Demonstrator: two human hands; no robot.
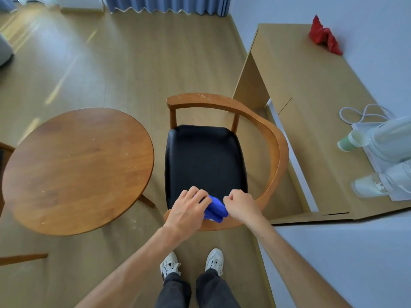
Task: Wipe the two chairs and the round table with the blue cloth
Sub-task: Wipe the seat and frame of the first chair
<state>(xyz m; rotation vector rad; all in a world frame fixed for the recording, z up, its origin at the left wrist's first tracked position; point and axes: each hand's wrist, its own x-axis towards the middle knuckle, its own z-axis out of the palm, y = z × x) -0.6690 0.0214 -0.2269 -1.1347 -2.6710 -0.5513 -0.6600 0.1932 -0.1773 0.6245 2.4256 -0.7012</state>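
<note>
You are standing behind the chair [224, 152], and the blue cloth [214, 208] sits bunched on the near arc of its curved wooden rail, at about 6 o'clock of the black seat. Your left hand [189, 207] lies over the cloth's left end with fingers curled onto it; your right hand [239, 204] is closed in a fist pinching its right end.

The first risk is the bunching. With the cloth balled up between two hands, little fabric meets the wood, so I'd expect streaks rather than a clean pass unless you spread it flat.

Second, pale specks show on the rail's far end at 12 o'clock and across the round counter [77, 170] at your 9 o'clock. A dry sweep may simply push them onto the seat or the floor, where crumbs already seem to lie, though the view there is too soft to be sure.

Third, the chair may skid or turn under a hard sideways push on the smooth floor, knocking the round counter just beside it.

Only a sliver of the second chair [5, 150] shows at the left edge; it is easy to forget.
</note>
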